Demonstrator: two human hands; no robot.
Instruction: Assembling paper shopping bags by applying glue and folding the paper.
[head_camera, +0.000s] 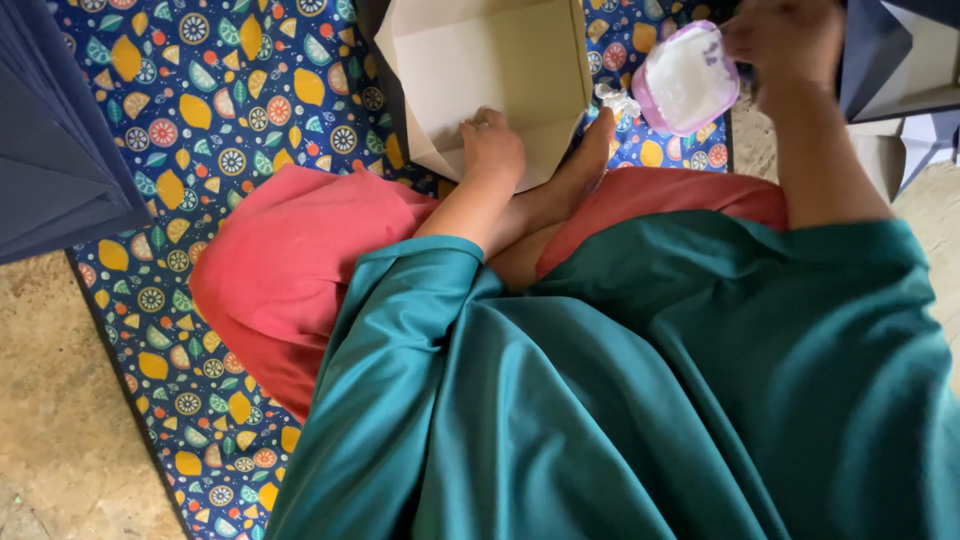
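Cardboard sheet (480, 70) edge under left hand (490, 150); right hand (785, 40) beside tub (685, 80).

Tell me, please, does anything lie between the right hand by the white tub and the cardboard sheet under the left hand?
Only a crumpled white wad lies between the right hand, beside the tub, and the cardboard sheet.

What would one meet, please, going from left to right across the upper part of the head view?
Stack of dark blue sheets → fruit-patterned blue mat → left hand resting on the pale cardboard box → small crumpled white scrap → lilac-rimmed tub of white paste → right hand.
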